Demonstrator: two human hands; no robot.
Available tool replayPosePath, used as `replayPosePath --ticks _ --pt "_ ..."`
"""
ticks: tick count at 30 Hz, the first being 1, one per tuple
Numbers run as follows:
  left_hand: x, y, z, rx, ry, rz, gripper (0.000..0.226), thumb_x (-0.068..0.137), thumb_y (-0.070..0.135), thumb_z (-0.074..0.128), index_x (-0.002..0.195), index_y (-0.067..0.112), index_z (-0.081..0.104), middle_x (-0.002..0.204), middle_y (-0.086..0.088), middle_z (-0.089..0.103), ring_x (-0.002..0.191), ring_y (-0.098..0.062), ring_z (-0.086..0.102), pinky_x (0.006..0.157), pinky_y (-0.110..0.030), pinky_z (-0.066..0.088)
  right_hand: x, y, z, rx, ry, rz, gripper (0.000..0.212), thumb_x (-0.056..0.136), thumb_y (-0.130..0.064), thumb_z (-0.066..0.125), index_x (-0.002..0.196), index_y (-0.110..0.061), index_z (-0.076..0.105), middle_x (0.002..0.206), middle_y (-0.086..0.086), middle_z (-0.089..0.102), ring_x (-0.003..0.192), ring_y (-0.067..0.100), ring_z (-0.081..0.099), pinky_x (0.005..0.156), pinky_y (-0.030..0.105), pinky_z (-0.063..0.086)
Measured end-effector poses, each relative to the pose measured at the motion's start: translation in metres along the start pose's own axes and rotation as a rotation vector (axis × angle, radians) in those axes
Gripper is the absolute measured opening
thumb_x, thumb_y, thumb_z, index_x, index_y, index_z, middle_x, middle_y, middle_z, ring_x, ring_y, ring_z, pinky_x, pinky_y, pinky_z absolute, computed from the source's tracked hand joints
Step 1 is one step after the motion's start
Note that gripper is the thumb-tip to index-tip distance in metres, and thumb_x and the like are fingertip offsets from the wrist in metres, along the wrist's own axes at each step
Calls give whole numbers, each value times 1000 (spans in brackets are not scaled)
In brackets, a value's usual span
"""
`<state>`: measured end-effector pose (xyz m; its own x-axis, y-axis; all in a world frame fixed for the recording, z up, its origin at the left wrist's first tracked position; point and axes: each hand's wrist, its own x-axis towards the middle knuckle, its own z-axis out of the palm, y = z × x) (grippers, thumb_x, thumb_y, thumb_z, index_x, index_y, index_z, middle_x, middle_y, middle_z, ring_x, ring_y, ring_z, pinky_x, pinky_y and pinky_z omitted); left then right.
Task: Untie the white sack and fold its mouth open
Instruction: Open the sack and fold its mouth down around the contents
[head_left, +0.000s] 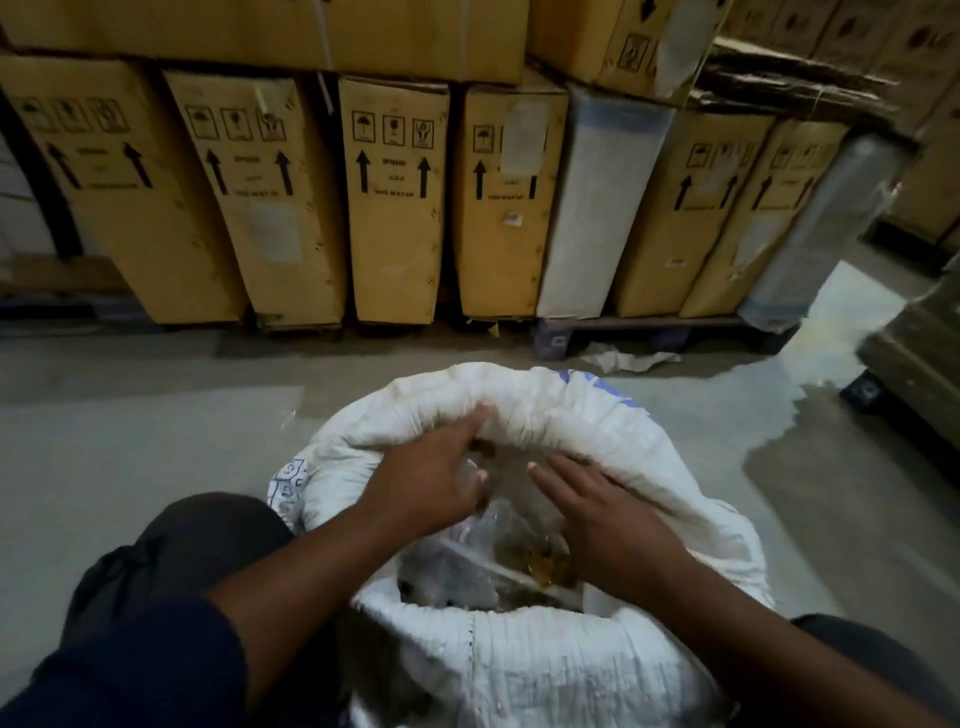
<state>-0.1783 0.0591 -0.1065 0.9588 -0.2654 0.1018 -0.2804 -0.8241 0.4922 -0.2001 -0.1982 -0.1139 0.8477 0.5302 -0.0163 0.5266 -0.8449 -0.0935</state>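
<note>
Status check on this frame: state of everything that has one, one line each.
sack: untied, mouth open, rim rolled outward
clear liner: inside the sack, crumpled, brownish contents showing
left hand: open, fingers stretched to the far rim
right hand: open, fingers straight, over the mouth near the right rim
cartons: closed, upright in a row
paper scrap: crumpled on the floor

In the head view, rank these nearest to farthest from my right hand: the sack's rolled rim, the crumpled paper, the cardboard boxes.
1. The sack's rolled rim, right beside the right hand.
2. The crumpled paper, on the floor beyond it.
3. The cardboard boxes, upright along the back.
</note>
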Motion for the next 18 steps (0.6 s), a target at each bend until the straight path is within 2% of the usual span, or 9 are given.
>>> replayPosePath --ticks 2,4,7,11,15,18 --pt "5 -20 6 112 11 21 98 85 61 57 166 39 7 165 5 41 148 -21 43 119 -44 40 18 17 3 -69 -19 44 96 89 -47 65 166 -29 11 175 0 1 162 24 6 128 39 2" --pt "11 -41 9 165 37 -15 108 81 73 55 166 38 0 169 1 31 153 -24 34 123 -47 32 30 37 0 -77 -9 110 109 84 -61 63 165 -32 -4 171 -3 -15 161 23 -10 127 43 -11" --pt "25 -58 6 98 134 -119 112 77 87 55 165 38 7 161 -4 43 146 -26 44 116 -49 42 42 58 -6 -106 19 183 130 70 -73 68 163 -37 -15 173 0 -9 161 27 -11 127 50 -9" --pt "42 -59 -4 10 234 -85 105 77 85 61 161 35 24 155 -2 50 141 -23 49 115 -42 45 55 80 -10 -228 -23 217 143 62 -74 75 159 -41 -26 172 5 -18 158 28 -23 123 53 -18" --pt "65 -67 -17 -114 264 -102 93 83 84 53 159 37 28 151 1 54 135 -19 53 109 -35 45 74 102 -20 -253 -39 196 146 59 -77 77 161 -40 -22 174 9 -15 158 29 -22 126 56 -9" --pt "85 -74 -20 -177 182 -151 89 87 83 48 160 34 32 155 1 52 140 -20 50 111 -35 42 87 109 -19 -251 -117 172 144 63 -79 74 160 -39 -24 174 10 -15 159 32 -19 128 60 2"
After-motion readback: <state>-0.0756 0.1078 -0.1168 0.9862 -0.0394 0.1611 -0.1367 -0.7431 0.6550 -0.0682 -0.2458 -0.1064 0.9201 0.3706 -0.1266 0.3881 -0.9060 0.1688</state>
